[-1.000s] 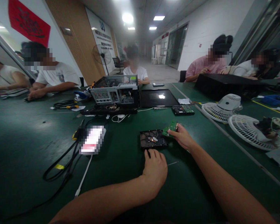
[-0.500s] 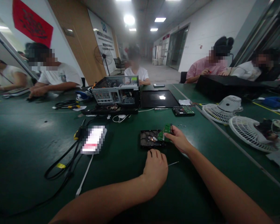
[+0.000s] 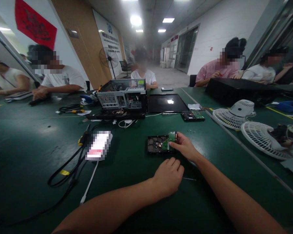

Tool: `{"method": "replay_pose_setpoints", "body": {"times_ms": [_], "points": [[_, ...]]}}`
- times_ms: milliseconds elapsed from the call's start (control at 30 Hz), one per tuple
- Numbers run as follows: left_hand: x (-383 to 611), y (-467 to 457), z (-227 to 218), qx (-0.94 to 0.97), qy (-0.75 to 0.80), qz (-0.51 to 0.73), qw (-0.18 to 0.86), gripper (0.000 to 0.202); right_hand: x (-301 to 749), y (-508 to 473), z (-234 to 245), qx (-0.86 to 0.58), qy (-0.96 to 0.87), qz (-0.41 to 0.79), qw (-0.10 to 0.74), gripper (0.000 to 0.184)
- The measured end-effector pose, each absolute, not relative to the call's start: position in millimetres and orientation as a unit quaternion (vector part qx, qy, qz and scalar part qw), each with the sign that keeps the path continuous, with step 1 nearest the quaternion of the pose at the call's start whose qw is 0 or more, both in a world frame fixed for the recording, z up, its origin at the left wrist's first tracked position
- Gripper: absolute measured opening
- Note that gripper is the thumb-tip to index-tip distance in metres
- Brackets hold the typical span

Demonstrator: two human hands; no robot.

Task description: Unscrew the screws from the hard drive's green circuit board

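Note:
A hard drive (image 3: 154,145) lies on the green table with its underside up. My right hand (image 3: 185,147) pinches a green circuit board (image 3: 165,145) by its right end. The board lies over the drive's right part, slightly tilted; whether it rests fully on the drive I cannot tell. Nearer to me, my left hand (image 3: 169,177) is closed around a screwdriver, whose thin metal shaft (image 3: 189,179) sticks out to the right. Its handle is hidden in the fist. This hand is just below the drive, apart from it.
An opened computer case (image 3: 117,100) stands behind, beside a flat black panel (image 3: 168,103) and a second hard drive (image 3: 193,116). At left lie a phone (image 3: 99,145) and a black cable (image 3: 63,156). White fan parts (image 3: 263,139) occupy the right. Several people sit around the table.
The circuit board has come left and lower over the hard drive, with my right hand following. My left hand has shifted right and slightly toward me, carrying the screwdriver.

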State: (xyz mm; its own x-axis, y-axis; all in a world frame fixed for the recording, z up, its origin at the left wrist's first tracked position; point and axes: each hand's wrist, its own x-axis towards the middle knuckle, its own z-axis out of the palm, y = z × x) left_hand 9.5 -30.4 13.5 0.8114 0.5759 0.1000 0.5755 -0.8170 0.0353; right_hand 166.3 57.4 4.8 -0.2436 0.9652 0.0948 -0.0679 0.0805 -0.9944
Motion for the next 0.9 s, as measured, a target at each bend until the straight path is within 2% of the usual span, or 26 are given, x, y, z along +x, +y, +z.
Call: {"method": "replay_pose_setpoints", "body": {"times_ms": [433, 667, 900], "points": [[11.5, -31.2, 14.3, 0.949, 0.311, 0.048, 0.016, 0.038, 171.1, 57.2, 8.1, -0.38, -0.565, 0.574, 0.455, 0.037], [10.6, -31.5, 17.4, 0.95, 0.307, 0.05, 0.014, 0.041, 172.7, 58.5, 6.5, -0.376, -0.562, 0.571, 0.465, 0.066], [11.1, -31.0, 16.1, 0.951, 0.305, 0.053, 0.008, 0.043, 172.8, 57.1, 9.7, -0.374, -0.557, 0.578, 0.464, 0.067]]}}
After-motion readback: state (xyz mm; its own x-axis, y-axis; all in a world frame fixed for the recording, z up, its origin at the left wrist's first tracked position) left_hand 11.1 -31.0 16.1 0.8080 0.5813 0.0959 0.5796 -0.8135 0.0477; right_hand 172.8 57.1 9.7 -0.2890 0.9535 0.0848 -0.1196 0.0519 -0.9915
